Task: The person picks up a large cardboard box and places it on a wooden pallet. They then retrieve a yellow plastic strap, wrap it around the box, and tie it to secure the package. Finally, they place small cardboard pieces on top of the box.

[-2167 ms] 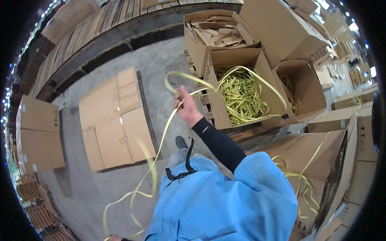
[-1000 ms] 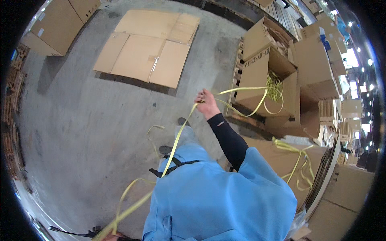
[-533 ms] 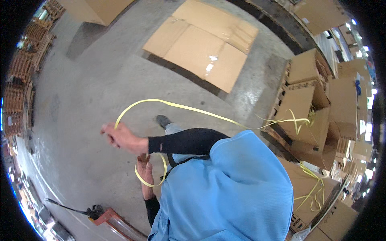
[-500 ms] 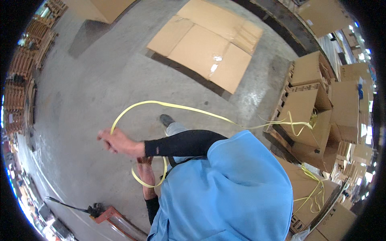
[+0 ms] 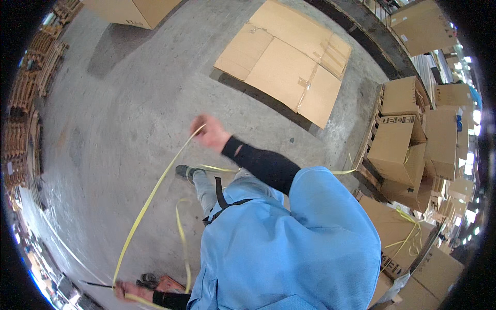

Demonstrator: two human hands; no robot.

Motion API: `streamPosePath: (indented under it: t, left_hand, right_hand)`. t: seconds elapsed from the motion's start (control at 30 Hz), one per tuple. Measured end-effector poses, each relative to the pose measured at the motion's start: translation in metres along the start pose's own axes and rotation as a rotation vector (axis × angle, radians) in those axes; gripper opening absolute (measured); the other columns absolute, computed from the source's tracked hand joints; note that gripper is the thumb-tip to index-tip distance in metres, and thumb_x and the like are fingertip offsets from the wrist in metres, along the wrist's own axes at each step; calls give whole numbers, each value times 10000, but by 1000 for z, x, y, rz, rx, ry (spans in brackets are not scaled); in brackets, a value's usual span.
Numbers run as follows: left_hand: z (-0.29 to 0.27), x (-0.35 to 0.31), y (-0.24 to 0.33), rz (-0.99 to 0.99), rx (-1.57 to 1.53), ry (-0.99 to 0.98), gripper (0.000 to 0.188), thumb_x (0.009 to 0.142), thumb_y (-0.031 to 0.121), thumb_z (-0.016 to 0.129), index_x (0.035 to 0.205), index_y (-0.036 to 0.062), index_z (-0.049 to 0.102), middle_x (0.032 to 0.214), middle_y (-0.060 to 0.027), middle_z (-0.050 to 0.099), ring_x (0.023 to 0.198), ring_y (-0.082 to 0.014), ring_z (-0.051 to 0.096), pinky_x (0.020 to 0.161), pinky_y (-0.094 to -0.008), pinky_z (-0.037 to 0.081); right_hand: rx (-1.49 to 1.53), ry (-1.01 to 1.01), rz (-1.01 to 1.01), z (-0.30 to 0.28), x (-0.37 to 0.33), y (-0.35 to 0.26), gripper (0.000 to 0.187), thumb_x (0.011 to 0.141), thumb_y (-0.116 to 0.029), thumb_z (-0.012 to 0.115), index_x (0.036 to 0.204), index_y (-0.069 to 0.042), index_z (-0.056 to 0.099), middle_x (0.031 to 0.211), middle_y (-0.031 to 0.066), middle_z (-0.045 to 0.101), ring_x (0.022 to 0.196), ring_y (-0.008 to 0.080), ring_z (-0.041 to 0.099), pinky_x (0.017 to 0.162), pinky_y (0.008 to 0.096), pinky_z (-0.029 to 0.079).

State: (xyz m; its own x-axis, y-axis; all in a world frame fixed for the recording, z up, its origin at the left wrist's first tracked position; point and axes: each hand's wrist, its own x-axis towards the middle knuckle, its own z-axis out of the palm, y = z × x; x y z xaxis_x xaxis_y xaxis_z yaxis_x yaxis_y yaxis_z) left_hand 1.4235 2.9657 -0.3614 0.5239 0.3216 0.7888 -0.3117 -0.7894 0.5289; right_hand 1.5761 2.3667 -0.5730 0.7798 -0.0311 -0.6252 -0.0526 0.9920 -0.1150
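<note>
At the lower edge, the left hand [image 5: 122, 289] is clenched around the near end of a yellow plastic strap [image 5: 150, 202], close to the concrete floor [image 5: 129, 129] and just beside a dark shoe [image 5: 147, 281] and a reddish pallet jack part [image 5: 168, 284]. From there the strap runs up in a taut line to the right hand [image 5: 208, 133], which is raised on a black sleeve [image 5: 261, 164] and pinches the strap between closed fingers. A second slack loop of it hangs beside the blue jacket [image 5: 289, 243], and more of it trails behind the arm toward the boxes. To gather it well, I judge the stretch between both hands should stay tight and each new length should match it, so the coils come out even and do not twist; the loose loop near the other shoe [image 5: 185, 171] could snag a foot. Farther off, flattened cardboard [image 5: 287, 59] lies on the floor. To the right, stacked boxes [image 5: 408, 139] sit on pallets, some with more yellow strapping [image 5: 408, 227] spilling over them.
</note>
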Motion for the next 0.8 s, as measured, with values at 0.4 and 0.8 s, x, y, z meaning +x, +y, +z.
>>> streamPosePath:
  t: [0.4, 0.8]
  left_hand:
    - [13, 198, -372, -347, 314, -269, 165, 851, 70, 683, 919, -39, 579, 866, -112, 601, 908, -252, 576, 855, -389, 453]
    - [299, 506, -345, -942, -1226, -681, 351, 1068, 142, 398, 721, 125, 352, 622, 12, 325, 612, -129, 345, 836, -370, 409]
  right_hand:
    - [-151, 125, -660, 157, 93, -111, 196, 1015, -214, 478, 905, -69, 550, 737, 29, 531, 649, 184, 529, 647, 336, 483]
    - [-662, -20, -683, 373, 261, -155, 520, 1060, -459, 348, 1230, 16, 471, 1221, 194, 604, 1066, 316, 611, 950, 451, 503]
